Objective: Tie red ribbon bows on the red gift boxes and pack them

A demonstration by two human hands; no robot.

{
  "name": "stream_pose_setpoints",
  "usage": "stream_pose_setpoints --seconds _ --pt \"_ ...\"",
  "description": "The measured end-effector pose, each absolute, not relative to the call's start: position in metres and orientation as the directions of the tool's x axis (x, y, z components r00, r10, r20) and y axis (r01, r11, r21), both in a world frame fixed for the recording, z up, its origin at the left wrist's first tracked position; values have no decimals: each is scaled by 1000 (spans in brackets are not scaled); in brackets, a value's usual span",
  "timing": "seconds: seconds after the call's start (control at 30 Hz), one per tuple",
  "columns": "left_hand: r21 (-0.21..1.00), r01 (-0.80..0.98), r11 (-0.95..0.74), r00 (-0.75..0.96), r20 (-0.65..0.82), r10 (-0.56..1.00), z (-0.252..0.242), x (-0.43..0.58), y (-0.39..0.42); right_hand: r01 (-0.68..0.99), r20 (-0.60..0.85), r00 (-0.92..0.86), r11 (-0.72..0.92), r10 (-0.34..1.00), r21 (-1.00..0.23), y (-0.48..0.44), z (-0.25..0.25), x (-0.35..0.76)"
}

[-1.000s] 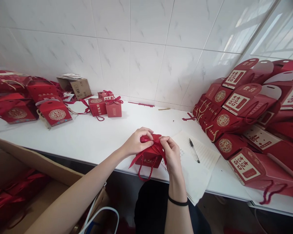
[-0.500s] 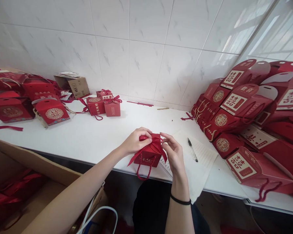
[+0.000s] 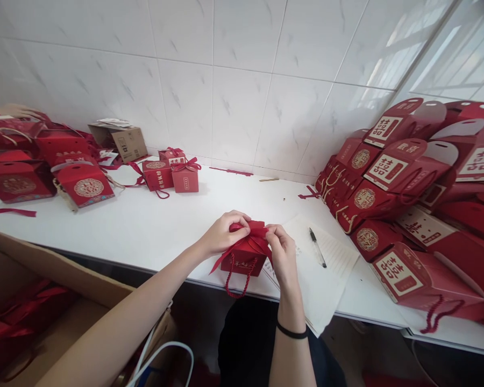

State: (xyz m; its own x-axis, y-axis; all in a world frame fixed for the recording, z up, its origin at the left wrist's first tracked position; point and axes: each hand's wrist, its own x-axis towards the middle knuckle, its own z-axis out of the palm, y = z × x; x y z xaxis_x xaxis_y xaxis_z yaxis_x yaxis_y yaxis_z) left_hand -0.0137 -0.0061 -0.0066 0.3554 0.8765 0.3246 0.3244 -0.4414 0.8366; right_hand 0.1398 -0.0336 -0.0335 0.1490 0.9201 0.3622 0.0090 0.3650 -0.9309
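A small red gift box (image 3: 242, 264) stands near the front edge of the white table, its red rope handle (image 3: 237, 294) hanging over that edge. Across its top lies a red ribbon bow (image 3: 255, 239), one tail trailing to the left. My left hand (image 3: 228, 232) is closed on the bow's left side, thumb against the fingers. On the right side, my right hand (image 3: 281, 248) pinches the bow's right loop between thumb and fingertips. A black band circles my right wrist.
Red boxes (image 3: 381, 199) are piled high at the right. A pen (image 3: 318, 247) lies on paper sheets (image 3: 334, 269) beside my right hand. More red boxes (image 3: 84, 185) and a brown carton (image 3: 129, 144) stand left. A large cardboard box (image 3: 84, 287) is at lower left.
My right hand has moved slightly left and its fingers have closed on the bow's right loop. My left hand stays on the bow. At far left, another person's hand has appeared behind the boxes.
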Motion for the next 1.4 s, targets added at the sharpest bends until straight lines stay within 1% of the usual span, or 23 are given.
stream_pose_setpoints --seconds 0.1,0.2,0.4,0.47,0.57,0.63,0.7,0.77,0.83,0.93,1.03,1.2,1.4 --pt "847 310 -432 347 322 881 -6 -13 -6 46 364 118 361 924 -932 -36 -32 141" --pt "847 304 -437 348 328 878 -6 -12 -6 80 332 127 324 935 -943 -37 -34 140" --pt "829 339 -445 356 325 876 -7 -15 -6 1 310 236 319 921 -948 -32 -39 133" --pt "832 339 -440 292 351 890 -5 -19 -5 15 333 267 341 904 -940 -31 -39 131" --pt "849 328 -413 144 387 911 0 -27 -3 48 352 297 355 888 -934 -30 -39 132" --pt "867 342 -363 90 354 931 3 -31 -2 45 331 291 333 898 -942 -30 -39 134" --pt "877 368 -308 114 286 951 5 -33 -3 37 312 276 314 909 -949 -30 -38 135" --pt "883 381 -275 195 214 957 7 -34 -4 35 311 268 313 912 -949 -31 -38 136" --pt "885 373 -280 282 179 943 8 -33 -6 33 313 270 316 911 -948 -31 -39 137" --pt "893 305 -331 358 214 909 9 -33 -9 19 302 295 310 907 -950 -29 -42 139" --pt "890 275 -365 373 251 893 7 -31 -9 12 285 332 298 899 -954 -27 -44 141" --pt "859 344 -380 272 296 916 0 -29 -5 7 284 308 297 908 -955 -28 -41 138" --pt "890 270 -367 150 338 929 -4 -29 -2 14 281 299 291 912 -957 -29 -39 137"
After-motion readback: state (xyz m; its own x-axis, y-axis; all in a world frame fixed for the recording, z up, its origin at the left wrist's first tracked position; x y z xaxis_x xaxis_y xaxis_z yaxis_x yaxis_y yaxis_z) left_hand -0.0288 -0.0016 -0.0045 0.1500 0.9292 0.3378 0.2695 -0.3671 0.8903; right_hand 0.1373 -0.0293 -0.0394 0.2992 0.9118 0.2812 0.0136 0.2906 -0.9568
